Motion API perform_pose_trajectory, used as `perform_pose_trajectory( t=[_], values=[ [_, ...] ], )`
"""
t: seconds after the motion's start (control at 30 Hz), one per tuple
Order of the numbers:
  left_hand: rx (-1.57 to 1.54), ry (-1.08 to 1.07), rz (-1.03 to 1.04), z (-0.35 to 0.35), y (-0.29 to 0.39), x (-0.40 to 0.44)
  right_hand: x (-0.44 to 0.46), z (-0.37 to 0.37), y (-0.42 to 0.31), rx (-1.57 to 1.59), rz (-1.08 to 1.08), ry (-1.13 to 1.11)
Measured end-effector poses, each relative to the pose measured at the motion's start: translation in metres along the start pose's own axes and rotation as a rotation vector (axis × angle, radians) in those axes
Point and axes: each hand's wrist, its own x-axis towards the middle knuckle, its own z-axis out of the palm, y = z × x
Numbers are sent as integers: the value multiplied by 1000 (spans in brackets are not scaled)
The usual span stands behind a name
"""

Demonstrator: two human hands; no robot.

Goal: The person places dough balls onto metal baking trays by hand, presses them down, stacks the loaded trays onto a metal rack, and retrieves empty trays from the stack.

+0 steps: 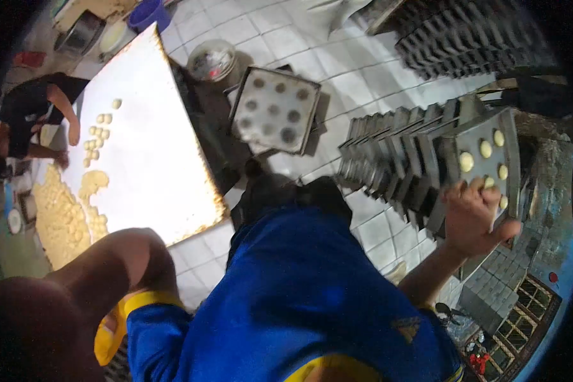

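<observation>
My right hand [474,216] is at the near end of the top tray [474,141] on a tall stack at the right. Its fingers are bent over the tray beside a pale dough ball [489,182], and the thumb is spread away from them; nothing shows held in it. More dough balls [466,162] lie on that tray. My left arm is bent at the lower left, and its hand is out of view. To the left is a white table [153,140] with small dough balls [100,132] and a large heap of dough pieces [60,216].
A person [38,118] reaches over the table's far left side. On the tiled floor stand a dark-spotted tray [277,109] and a white bucket [212,60]. More stacked trays [465,38] are at the upper right. A purple bucket [149,15] stands behind the table.
</observation>
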Motion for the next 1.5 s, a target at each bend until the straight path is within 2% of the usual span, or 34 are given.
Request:
perform_pose_trajectory(
  t=[0.17,0.23,0.33,0.43,0.53,0.57,0.7,0.77,0.87,0.9,0.93,1.0,1.07,1.13,1.17,1.2,1.27,1.3,1.33,1.37,1.4,1.47,1.5],
  values=[
    [98,-67,-107,-64,-15,15,69,32,63,179,132,-44],
    [160,-59,-124,-72,-10,17,107,30,77,169,121,-160],
    [319,-13,-81,-63,13,13,158,26,105,228,123,-155],
    [465,45,-53,-38,44,14,222,24,120,383,156,-319],
    [604,70,-132,-12,58,43,291,17,157,632,220,-415],
    [653,72,-140,-7,63,48,314,16,175,659,243,-509],
    [808,112,-154,-3,64,43,365,58,255,751,479,-552],
    [895,137,-87,-5,66,26,374,91,317,681,581,-554],
    [964,210,-82,-31,58,-7,355,166,382,367,701,-691],
    [984,253,-107,-50,54,-24,349,200,403,232,705,-715],
    [1006,293,-152,-70,46,-41,337,221,428,244,715,-707],
    [1049,413,-287,-116,24,-97,334,277,494,-82,767,-820],
    [1083,578,-670,-177,-21,-196,331,347,561,-281,730,-963],
    [1026,636,-1134,-238,-67,-322,325,403,649,-310,711,-1065],
    [988,620,-1358,-269,-92,-390,328,438,667,-393,676,-1084],
    [957,670,-1486,-288,-113,-455,326,470,682,-478,652,-1102],
    [963,610,-1629,-317,-145,-543,318,519,747,-600,425,-1136],
    [947,600,-1645,-334,-163,-584,315,540,774,-644,288,-1133],
    [1067,466,-1576,-351,-181,-621,312,558,797,-689,150,-1132],
    [1182,334,-1495,-364,-198,-650,310,573,817,-696,165,-1131],
    [1167,333,-1508,-375,-212,-666,308,587,833,-754,150,-1121],
    [1260,170,-1631,-389,-235,-683,306,607,855,-820,150,-1114],
    [1286,127,-1626,-394,-243,-697,307,614,862,-913,92,-1156]
  ],
)
